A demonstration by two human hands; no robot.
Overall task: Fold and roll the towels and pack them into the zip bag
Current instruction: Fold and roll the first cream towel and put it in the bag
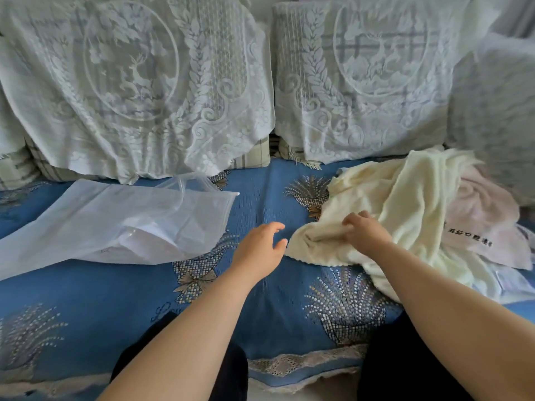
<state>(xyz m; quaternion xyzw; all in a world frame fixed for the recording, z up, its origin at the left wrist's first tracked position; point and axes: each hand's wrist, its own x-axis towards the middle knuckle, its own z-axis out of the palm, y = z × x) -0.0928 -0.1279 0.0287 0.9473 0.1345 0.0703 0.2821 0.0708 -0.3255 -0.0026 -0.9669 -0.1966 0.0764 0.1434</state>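
Head view looks down on a sofa seat under a blue patterned cover (pixel 260 183), with lace-draped cushions (pixel 139 82) across the top of the frame. At centre right, the right hand (pixel 365 230) grips a bunched corner of a cream towel (pixel 405 198), fingers curled into the cloth. The left hand (pixel 260 247) hovers just beside that corner at frame centre, fingers loosely spread, holding nothing and not quite touching the fabric. The two hands are close but apart.

The cream towel lies crumpled at the right of the frame, heaped over a pinkish towel (pixel 489 215) that carries dark printed lettering near its lower edge. The zip bag (pixel 115 221) lies flat at the left, well apart from the towels; it is clear plastic with something white and papery inside, and whether its mouth is open I cannot tell.

This looks like the very start: no towel is folded or rolled, none is packed. The step in hand seems to be drawing the cream towel out of the pile. Next, the left hand probably needs to take a second corner so the cloth can be spread flat on the seat for folding.
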